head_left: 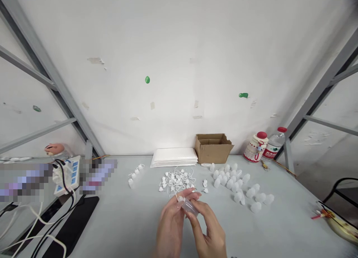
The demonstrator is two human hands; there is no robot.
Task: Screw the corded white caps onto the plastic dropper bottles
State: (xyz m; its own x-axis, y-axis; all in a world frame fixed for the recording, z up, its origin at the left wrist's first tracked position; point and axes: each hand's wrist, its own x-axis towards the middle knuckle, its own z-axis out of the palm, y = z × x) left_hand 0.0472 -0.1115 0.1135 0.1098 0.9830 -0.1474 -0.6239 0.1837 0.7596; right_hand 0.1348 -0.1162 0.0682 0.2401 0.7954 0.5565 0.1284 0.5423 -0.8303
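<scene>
In front of me, my right hand pinches a small translucent plastic bottle between thumb and fingers. The bottle is tilted, its mouth end toward the left. At that end my left hand is closed on a white cap with a thin tube sticking out; how far the cap sits on the bottle is hidden by the fingers. Just beyond the hands lies a pile of white caps with thin tubes. Several translucent bottles without caps are spread to the right. A short row of capped bottles stands at left.
A stack of white sheets or envelopes and an open cardboard box sit against the wall. At back right are a red-lidded flask and a water bottle. A power strip, cables and a black phone-like slab lie left.
</scene>
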